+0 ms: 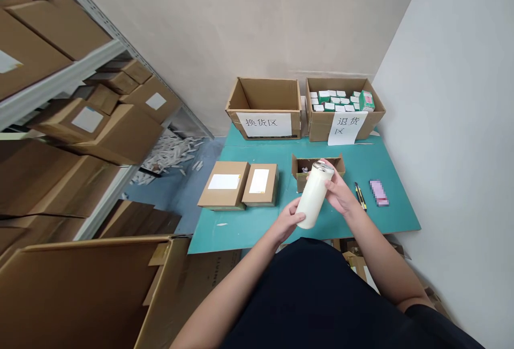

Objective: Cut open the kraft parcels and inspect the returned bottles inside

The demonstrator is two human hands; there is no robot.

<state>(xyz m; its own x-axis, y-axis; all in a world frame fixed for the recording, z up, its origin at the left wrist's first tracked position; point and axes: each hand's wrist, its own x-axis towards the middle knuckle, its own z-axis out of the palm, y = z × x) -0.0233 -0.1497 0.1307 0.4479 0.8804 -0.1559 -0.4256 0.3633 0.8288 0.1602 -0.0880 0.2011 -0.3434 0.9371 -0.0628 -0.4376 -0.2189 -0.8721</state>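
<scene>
I hold a white cylindrical bottle [314, 194] with a silver top, tilted, above the near part of the teal table [257, 220]. My left hand [289, 219] grips its lower end with fingers wrapped round it. My right hand [340, 192] clasps its upper part from the right side. Just behind the bottle sits a small open cardboard box [301, 168].
Two closed cardboard boxes [224, 184] [261, 184] with white labels lie at the left of the table. At the back stand an empty labelled carton [264, 107] and a carton of green-and-white packs [343, 108]. A utility knife [360, 195] lies at the right. Shelves of cartons [60, 113] run along the left.
</scene>
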